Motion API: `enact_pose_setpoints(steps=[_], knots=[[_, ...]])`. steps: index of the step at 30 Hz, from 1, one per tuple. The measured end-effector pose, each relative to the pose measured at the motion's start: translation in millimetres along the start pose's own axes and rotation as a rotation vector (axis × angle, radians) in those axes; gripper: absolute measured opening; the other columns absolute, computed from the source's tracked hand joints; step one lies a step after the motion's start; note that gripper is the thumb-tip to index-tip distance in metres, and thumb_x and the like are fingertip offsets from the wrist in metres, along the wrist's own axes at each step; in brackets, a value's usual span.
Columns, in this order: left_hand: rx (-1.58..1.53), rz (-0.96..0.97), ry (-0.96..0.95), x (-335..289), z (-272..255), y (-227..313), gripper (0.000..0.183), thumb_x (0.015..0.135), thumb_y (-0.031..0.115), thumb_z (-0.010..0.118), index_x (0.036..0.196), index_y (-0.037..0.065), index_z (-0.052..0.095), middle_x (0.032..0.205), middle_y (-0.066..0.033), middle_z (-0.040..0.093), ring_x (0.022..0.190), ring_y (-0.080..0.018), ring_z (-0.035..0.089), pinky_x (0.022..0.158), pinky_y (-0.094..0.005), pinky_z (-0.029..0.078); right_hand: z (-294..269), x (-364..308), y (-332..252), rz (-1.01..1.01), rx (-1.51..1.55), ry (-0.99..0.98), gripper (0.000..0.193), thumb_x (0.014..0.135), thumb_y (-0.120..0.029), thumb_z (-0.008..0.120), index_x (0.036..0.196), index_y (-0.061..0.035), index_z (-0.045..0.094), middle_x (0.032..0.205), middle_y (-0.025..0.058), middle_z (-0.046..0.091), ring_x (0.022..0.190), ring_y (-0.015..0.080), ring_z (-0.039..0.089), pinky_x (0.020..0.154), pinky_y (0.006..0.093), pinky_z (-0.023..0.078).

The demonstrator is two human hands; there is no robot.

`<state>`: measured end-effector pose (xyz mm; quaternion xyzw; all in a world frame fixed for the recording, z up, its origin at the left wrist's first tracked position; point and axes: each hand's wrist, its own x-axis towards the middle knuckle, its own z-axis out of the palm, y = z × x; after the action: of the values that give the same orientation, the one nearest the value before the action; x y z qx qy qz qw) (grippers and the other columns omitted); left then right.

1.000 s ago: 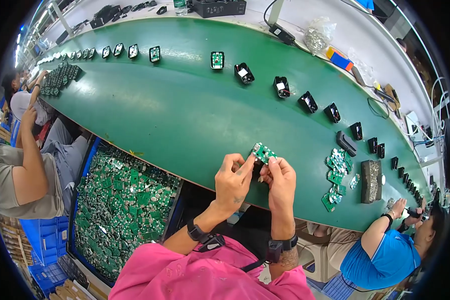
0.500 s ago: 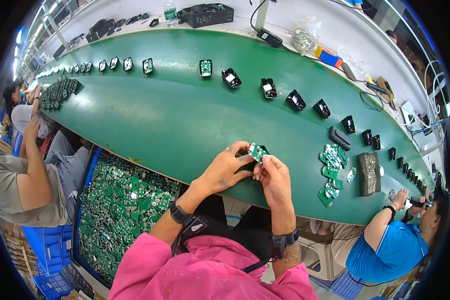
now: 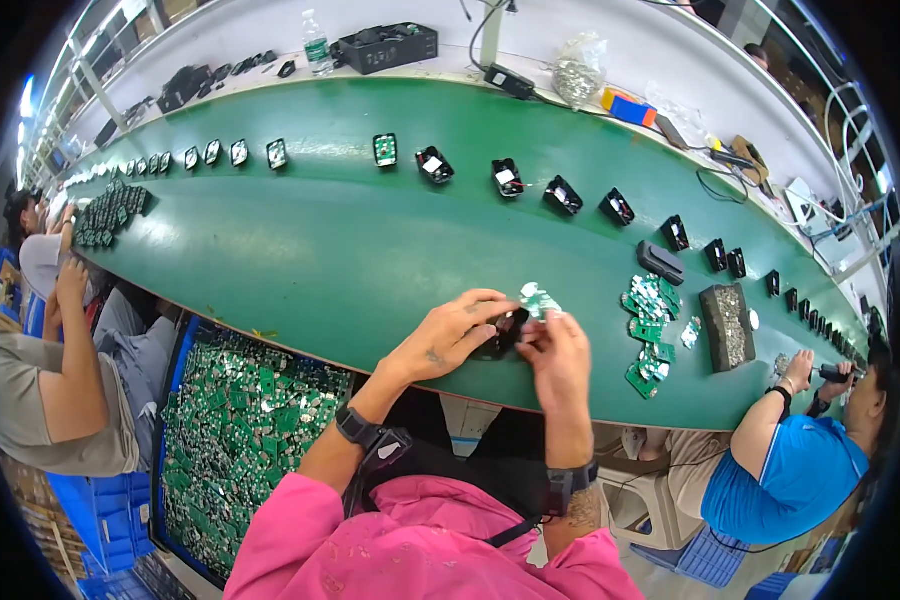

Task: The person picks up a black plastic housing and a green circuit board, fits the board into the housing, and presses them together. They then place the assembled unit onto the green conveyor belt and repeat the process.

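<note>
Crate: I see it heaped with green circuit boards, down and left of the black case.
Black case: in my left hand's grasp; its inside is hard to make out.
Right hand: pinching a small board, just beyond the case.
Open cases: lined up beyond it, some with boards inside.
Green table: loose boards right of the case.
Room: co-workers on either side.

No lettering can be read; the green label on the clear bottle is too small.
</note>
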<state>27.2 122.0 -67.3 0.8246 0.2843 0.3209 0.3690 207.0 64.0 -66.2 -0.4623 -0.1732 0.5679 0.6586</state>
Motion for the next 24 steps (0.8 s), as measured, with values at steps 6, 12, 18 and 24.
enact_pose_setpoints(steps=[6, 12, 18, 24], knots=[[-0.366, -0.320, 0.255, -12, 24, 10, 0.044, 0.094, 0.008, 0.053, 0.138, -0.001, 0.055, 0.116, -0.0075, 0.063, 0.075, -0.0096, 0.053, 0.072, -0.0255, 0.048, -5, 4, 18, 0.047, 0.276, -0.214, 0.017, 0.105, -0.019, 0.052, 0.100, -0.0039, 0.059, 0.085, 0.0072, 0.064, 0.074, 0.0137, 0.056, 0.066, 0.0286, 0.044], [-0.243, -0.214, 0.305, -35, 26, 27, 0.043, 0.099, 0.016, 0.040, 0.139, 0.002, 0.050, 0.107, -0.0080, 0.064, 0.093, -0.0097, 0.059, 0.080, -0.0249, 0.049, 5, -22, 11, 0.046, 0.233, -0.262, 0.018, 0.105, -0.019, 0.049, 0.097, -0.0044, 0.057, 0.084, 0.0083, 0.063, 0.073, 0.0149, 0.054, 0.065, 0.0300, 0.042], [-0.895, -0.558, 0.297, -41, 24, 53, 0.037, 0.106, 0.024, 0.034, 0.136, 0.005, 0.046, 0.098, -0.0067, 0.063, 0.069, -0.0112, 0.061, 0.054, -0.0223, 0.045, 14, -41, 10, -0.069, 0.077, -0.335, 0.016, 0.104, -0.015, 0.054, 0.096, -0.0029, 0.059, 0.086, 0.0072, 0.066, 0.073, 0.0107, 0.058, 0.066, 0.0254, 0.048], [-0.727, -0.515, 0.328, -52, 26, 59, 0.032, 0.109, 0.025, 0.037, 0.133, 0.009, 0.049, 0.092, -0.0005, 0.060, 0.068, -0.0061, 0.057, 0.053, -0.0211, 0.042, 4, -55, -2, -0.060, -0.107, -0.251, 0.018, 0.103, -0.014, 0.054, 0.088, -0.0050, 0.057, 0.075, 0.0045, 0.060, 0.060, 0.0097, 0.053, 0.052, 0.0249, 0.040]])
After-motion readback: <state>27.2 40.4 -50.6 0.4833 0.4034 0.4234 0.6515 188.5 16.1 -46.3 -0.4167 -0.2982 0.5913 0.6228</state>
